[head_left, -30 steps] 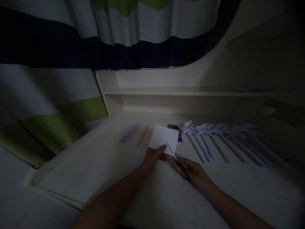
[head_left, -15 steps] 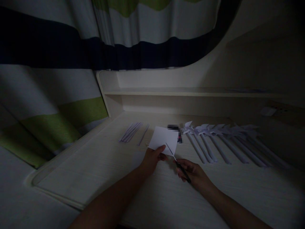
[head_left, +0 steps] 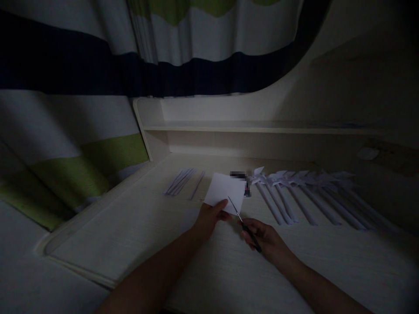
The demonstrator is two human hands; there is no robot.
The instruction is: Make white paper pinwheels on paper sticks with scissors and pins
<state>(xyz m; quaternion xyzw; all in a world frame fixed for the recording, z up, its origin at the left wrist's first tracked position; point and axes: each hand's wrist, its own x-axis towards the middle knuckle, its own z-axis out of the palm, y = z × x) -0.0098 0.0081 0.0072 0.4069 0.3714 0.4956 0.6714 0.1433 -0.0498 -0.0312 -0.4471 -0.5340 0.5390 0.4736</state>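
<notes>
1. The right hand (head_left: pixel 266 240) is closed around the handle of the scissors (head_left: pixel 244 223). The thin blades point up and to the left, into the paper's bottom edge.
2. The left hand (head_left: pixel 209 216) pinches the bottom left corner of the white paper (head_left: pixel 225 189). The paper is just past both hands, and the left hand is closer to it.
3. The two hands are near each other but not touching.
4. Farther back on the desk (head_left: pixel 131 226), paper pinwheels (head_left: pixel 294 181) lie in a row on the right, and thin paper strips (head_left: pixel 181 181) lie on the left.
</notes>
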